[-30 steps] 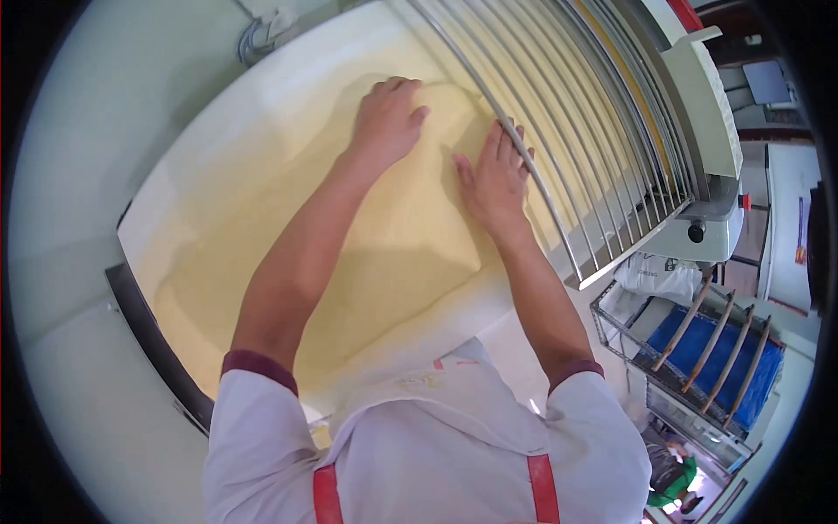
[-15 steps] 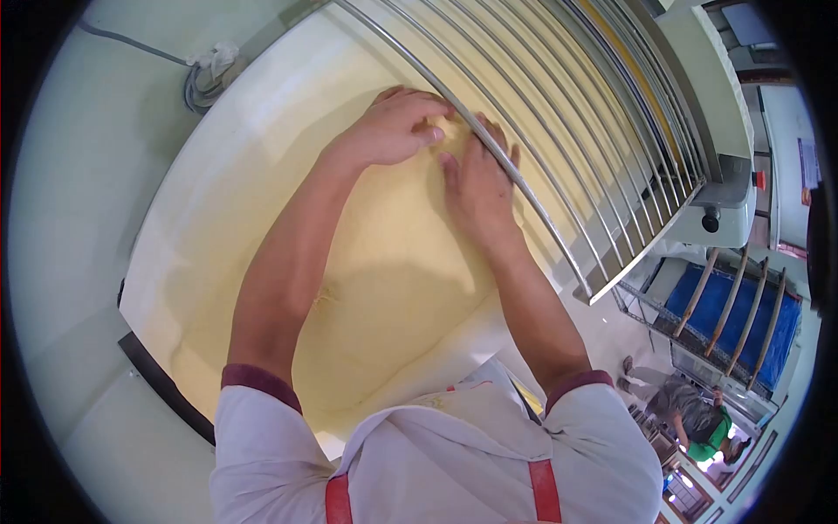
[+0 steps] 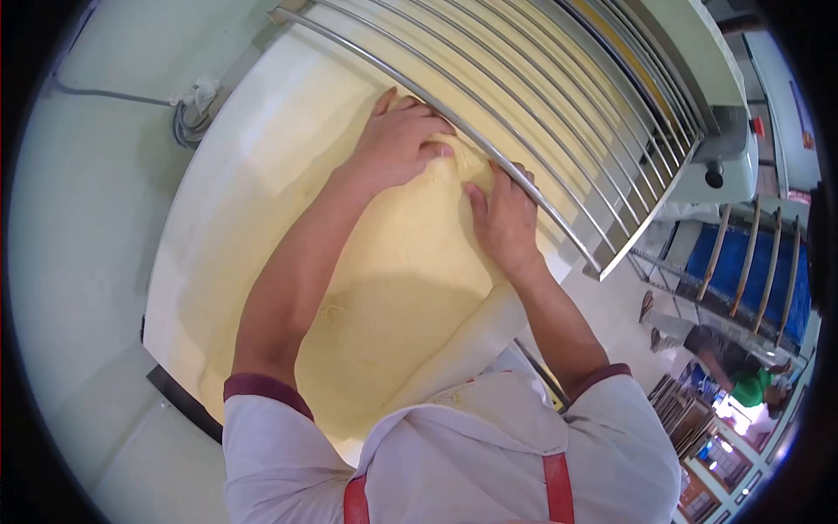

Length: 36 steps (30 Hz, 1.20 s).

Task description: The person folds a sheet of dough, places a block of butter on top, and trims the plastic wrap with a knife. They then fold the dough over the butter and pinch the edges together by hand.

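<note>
A large sheet of pale yellow dough [image 3: 393, 271] covers the white bed in front of my body, with a small crease in its lower left part. Near the metal bars, my left hand [image 3: 400, 144] curls over the dough, thumb tucked in. My right hand [image 3: 509, 214] grips the dough to the right, its fingers reaching under the lowest bar and partly hidden by it. Between both hands a raised fold of dough [image 3: 464, 160] shows.
A metal bar guard [image 3: 515, 92] slants above the dough, joined to a white machine [image 3: 729, 166] with a black knob. A cable [image 3: 183, 127] lies at the left wall. A person [image 3: 733, 362] walks at right near a rack with a blue sheet [image 3: 746, 271].
My hands have drawn slightly apart, and the dough fold between them stands out more. The view has shifted a little. The person in the background has moved.
</note>
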{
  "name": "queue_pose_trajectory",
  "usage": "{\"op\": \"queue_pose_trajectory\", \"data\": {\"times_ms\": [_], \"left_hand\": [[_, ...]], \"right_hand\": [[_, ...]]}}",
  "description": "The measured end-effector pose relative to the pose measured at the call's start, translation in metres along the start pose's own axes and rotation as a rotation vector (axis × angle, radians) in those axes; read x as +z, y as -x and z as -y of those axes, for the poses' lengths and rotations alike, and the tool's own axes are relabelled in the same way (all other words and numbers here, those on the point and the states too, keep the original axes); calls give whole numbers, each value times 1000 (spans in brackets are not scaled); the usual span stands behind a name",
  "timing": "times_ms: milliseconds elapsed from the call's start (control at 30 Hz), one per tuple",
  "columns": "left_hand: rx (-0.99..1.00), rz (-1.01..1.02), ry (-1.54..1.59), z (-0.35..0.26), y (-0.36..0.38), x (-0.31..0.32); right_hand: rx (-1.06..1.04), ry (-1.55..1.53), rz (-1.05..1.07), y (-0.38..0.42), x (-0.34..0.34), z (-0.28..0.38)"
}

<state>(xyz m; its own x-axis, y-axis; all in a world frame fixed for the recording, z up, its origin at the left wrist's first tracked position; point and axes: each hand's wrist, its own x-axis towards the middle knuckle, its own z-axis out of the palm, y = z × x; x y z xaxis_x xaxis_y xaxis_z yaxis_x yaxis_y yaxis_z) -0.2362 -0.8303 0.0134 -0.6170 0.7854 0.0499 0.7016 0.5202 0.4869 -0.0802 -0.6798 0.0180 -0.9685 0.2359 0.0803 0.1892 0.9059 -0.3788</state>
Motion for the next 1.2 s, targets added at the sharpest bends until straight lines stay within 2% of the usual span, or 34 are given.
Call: {"op": "queue_pose_trajectory", "data": {"times_ms": [67,133,233,267,433,533,567,667,733,833,933,1033,1133,1200], "left_hand": [[-69,2,10,-2,-4,-3],[-52,0,6,-1,-5,-4],[15,-132,16,5,-1,-5],[39,-193,23,9,0,-6],[-99,-128,-136,23,8,-9],[-54,-178,-138,13,9,-10],[-23,-208,-132,9,11,-11],[287,-109,-177,-44,10,6],[373,57,23,-78,9,37],[224,223,-5,-89,1,41],[151,290,44,-94,-4,33],[270,-59,12,-99,6,45],[282,230,61,-112,6,41],[210,388,68,-119,-1,39]], "right_hand": [[51,-41,31,5,-2,-4],[55,-56,-4,15,-2,-10],[35,-66,-180,20,-13,-10],[43,-105,-147,21,-13,-14],[80,-314,4,41,-5,-45],[17,-296,-164,46,-18,-43],[57,-320,-142,50,-25,-42],[169,-384,-71,66,-35,-38],[213,-402,-30,64,-32,-36],[193,-444,-52,67,-23,-46],[190,-485,-34,73,-35,-47],[518,-673,244,100,-61,-52],[667,-1007,291,127,-46,-45],[678,-1070,228,110,-39,-33]]}}
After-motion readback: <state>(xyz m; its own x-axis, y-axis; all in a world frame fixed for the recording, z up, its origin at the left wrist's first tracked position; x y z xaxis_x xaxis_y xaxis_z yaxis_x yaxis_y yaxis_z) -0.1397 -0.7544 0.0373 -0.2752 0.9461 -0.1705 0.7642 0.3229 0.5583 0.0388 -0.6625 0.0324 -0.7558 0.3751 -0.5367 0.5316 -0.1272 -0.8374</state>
